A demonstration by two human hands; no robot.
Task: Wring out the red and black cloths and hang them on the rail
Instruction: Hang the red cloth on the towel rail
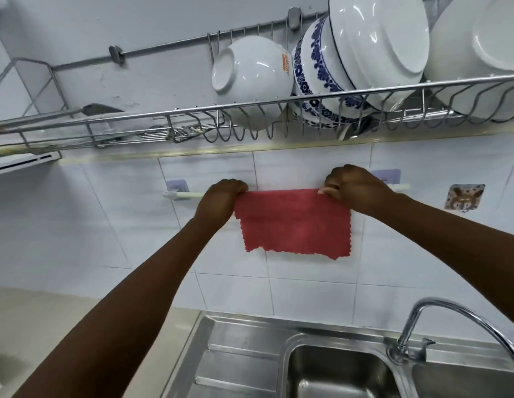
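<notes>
The red cloth (293,225) hangs flat against the white tiled wall, its top edge lying along the white rail (184,194). My left hand (221,199) pinches the cloth's top left corner at the rail. At the top right corner my right hand (356,188) grips the cloth, covering that stretch of the rail. The rail's right end (402,186) pokes out past my right hand. No black cloth shows in this view.
A wire dish rack (250,110) holding white and blue-patterned bowls (322,73) juts out just above my hands. Below are the steel sink (336,374) and a curved tap (439,314) at the right. A sticker hook (464,196) sits right of the rail.
</notes>
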